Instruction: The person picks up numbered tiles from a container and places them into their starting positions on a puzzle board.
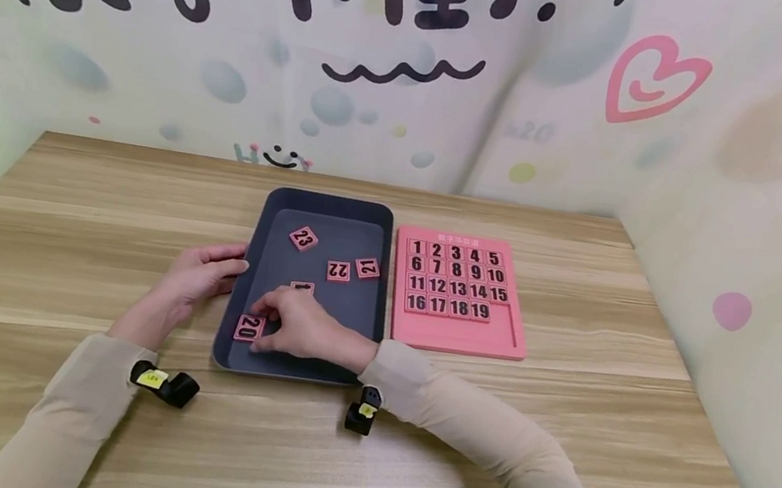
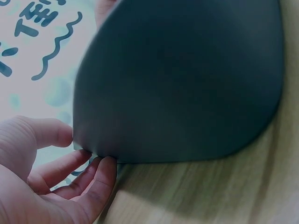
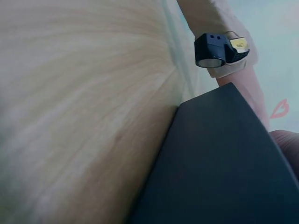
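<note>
In the head view a dark grey tray [image 1: 324, 204] lies on the wooden table. My left hand [image 1: 199, 279] is at its left wall, thumb at the rim; the left wrist view shows the thumb and curled fingers [image 2: 100, 179] against the tray's edge. My right hand [image 1: 310, 329] reaches into the tray, thumb and index finger on opposite sides of the pink number 20 tile [image 1: 248, 328]. Loose tiles lie farther up: the 23 tile [image 1: 303, 238], the 22 tile [image 1: 338, 271], and a rotated 21 tile [image 1: 368, 268]. Another tile [image 1: 303, 286] is partly hidden by my right hand.
Right of the tray lies a pink number board [image 1: 453, 336] with tiles 1 to 19 in rows and a gap after 19. A printed wall sheet [image 1: 393, 126] stands behind the table [image 1: 140, 198]. Each wrist bears a small black camera [image 1: 176, 387].
</note>
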`<action>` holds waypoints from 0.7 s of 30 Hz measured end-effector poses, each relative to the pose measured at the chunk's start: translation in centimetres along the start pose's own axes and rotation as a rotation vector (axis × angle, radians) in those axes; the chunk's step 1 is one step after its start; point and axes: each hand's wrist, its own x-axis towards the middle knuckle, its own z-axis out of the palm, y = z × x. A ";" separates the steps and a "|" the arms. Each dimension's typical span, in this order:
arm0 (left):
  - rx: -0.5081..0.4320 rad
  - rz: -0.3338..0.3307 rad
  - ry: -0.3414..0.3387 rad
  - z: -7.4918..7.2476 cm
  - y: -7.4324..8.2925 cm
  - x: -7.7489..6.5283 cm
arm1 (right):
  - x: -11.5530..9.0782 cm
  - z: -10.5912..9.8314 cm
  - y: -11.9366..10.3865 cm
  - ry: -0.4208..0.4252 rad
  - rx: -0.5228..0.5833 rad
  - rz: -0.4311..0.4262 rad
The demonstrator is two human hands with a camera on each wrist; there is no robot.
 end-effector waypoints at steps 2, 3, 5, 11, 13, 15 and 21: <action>0.007 -0.004 -0.003 0.0 0.0 0.0 | 0.1 0.1 0.1 -0.006 -0.019 0.006; 0.009 -0.004 -0.005 0.0 0.0 0.0 | 0.2 0.2 0.1 -0.006 -0.030 0.007; 0.019 -0.006 -0.007 0.0 0.0 0.0 | 0.3 0.3 0.0 -0.002 -0.041 0.014; 0.022 0.001 -0.004 -0.1 -0.1 0.0 | 0.5 0.6 -0.2 0.020 -0.064 0.023; 0.015 0.006 -0.004 -0.1 -0.2 0.0 | 0.5 0.6 -0.2 0.020 -0.064 0.027; 0.008 0.008 -0.007 -0.1 -0.2 -0.1 | 0.4 0.5 -0.3 0.019 -0.057 0.032; -0.006 0.004 -0.007 -0.1 -0.2 0.1 | 0.1 0.1 -0.2 0.033 -0.022 0.025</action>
